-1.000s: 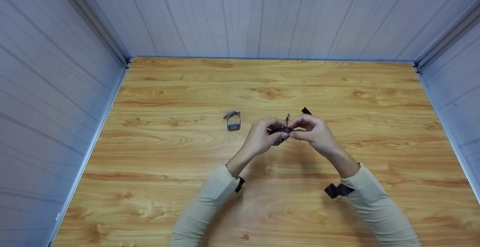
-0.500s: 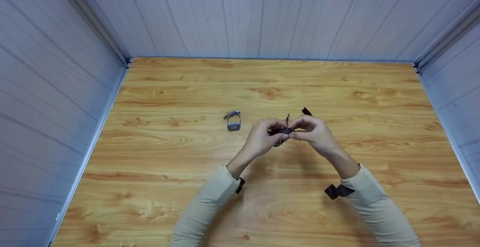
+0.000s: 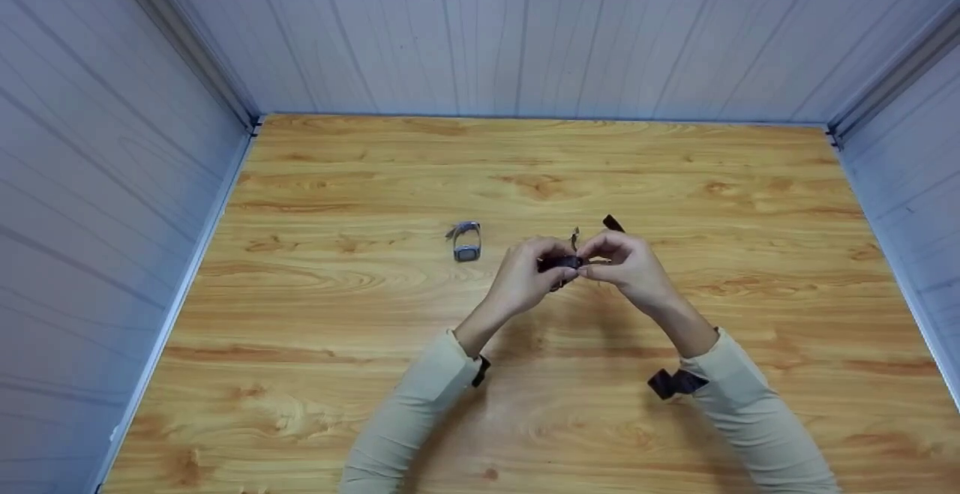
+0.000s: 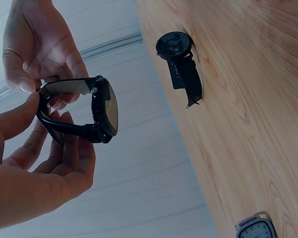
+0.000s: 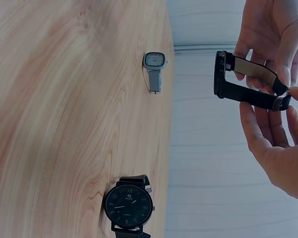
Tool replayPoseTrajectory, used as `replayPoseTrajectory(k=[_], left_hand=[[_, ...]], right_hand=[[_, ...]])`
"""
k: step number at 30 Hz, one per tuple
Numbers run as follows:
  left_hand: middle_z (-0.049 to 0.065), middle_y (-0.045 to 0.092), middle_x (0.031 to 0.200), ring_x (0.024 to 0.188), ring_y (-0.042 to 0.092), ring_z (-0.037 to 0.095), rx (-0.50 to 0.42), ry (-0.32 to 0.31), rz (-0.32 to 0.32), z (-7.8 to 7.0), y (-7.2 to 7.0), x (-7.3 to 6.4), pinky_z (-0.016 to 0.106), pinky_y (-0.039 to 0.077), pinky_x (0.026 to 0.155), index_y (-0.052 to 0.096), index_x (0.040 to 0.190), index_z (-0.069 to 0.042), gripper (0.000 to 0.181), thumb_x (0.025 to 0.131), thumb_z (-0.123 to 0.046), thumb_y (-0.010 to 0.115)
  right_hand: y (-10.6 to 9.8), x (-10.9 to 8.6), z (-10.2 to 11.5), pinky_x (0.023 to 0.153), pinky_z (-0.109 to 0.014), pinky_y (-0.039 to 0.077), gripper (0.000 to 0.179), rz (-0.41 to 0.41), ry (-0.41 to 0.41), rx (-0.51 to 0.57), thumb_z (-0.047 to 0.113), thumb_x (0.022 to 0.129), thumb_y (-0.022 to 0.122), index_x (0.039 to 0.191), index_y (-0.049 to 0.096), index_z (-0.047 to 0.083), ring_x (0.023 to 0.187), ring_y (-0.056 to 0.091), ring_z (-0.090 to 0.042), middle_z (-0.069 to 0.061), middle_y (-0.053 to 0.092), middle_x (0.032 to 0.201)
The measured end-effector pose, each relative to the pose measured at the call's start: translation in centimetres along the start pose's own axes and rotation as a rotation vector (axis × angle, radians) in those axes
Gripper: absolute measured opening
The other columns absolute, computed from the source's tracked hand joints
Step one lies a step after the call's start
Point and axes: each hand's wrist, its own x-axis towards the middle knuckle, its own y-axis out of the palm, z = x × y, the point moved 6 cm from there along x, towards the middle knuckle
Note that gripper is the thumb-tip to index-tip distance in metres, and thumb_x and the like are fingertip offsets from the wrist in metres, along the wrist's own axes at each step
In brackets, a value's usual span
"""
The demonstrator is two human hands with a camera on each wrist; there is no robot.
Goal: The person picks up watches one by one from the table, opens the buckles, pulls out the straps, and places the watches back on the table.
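Observation:
A black wristwatch (image 3: pixel 559 262) is held up between both hands, its strap bent into a loop. My left hand (image 3: pixel 519 275) grips it, thumb on the strap and fingers along the band in the left wrist view. My right hand (image 3: pixel 634 269) pinches the strap by the buckle (image 5: pixel 278 103), at the end away from the case. Side-on, the held watch's case (image 4: pixel 105 110) faces away from the hands. Whether the strap end passes through the buckle I cannot tell. Fingers hide part of the strap.
A second black watch (image 5: pixel 128 206) with a dark round dial lies on the wooden table (image 3: pixel 337 374), mostly hidden by the right hand in the head view. Left of the hands sits a grey square watch (image 3: pixel 466 243). Pale panels (image 3: pixel 487 37) wall the back and sides.
Both hands stay in the same place. The held watch has tilted very slightly between the fingers; the grey watch has not moved.

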Motion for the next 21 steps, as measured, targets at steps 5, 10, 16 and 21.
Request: replayPoseTrajectory(k=[5,10,16,21], left_hand=[[0.002,0.067,0.094,0.09,0.058,0.015,0.006,-0.009,0.005,0.02,0.05,-0.03,0.026,0.044,0.081,0.068,0.096,-0.007,0.016,0.081,-0.012,0.07],[0.002,0.067,0.092,0.084,0.059,0.012,-0.023,-0.015,0.018,0.17,0.03,-0.01,0.024,0.047,0.076,0.068,0.095,-0.006,0.013,0.082,-0.011,0.068],[0.003,0.067,0.091,0.079,0.059,0.01,-0.057,-0.029,0.026,0.17,-0.05,-0.04,0.021,0.048,0.069,0.068,0.095,-0.004,0.014,0.083,-0.009,0.068],[0.005,0.066,0.093,0.08,0.059,0.011,-0.065,-0.029,0.012,-0.11,-0.32,0.03,0.02,0.048,0.07,0.068,0.096,-0.004,0.014,0.083,-0.008,0.068]], right_hand=[[0.01,-0.05,-0.02,0.072,-0.029,0.053,0.015,0.002,-0.003,0.015,-0.013,0.076,0.065,0.09,0.059,-0.011,0.09,0.061,-0.023,-0.019,0.057,0.092],[0.06,-0.03,0.05,0.071,-0.028,0.053,0.015,0.012,-0.021,0.032,-0.014,0.076,0.064,0.089,0.06,-0.009,0.09,0.06,-0.023,-0.016,0.058,0.091],[0.29,-0.02,0.08,0.071,-0.027,0.052,0.017,0.022,-0.012,0.051,-0.015,0.077,0.062,0.092,0.055,-0.015,0.09,0.06,-0.021,-0.013,0.059,0.091],[0.44,-0.07,0.15,0.079,-0.031,0.051,0.018,0.006,0.015,0.055,-0.013,0.079,0.061,0.095,0.054,-0.015,0.091,0.059,-0.022,-0.015,0.057,0.095]])
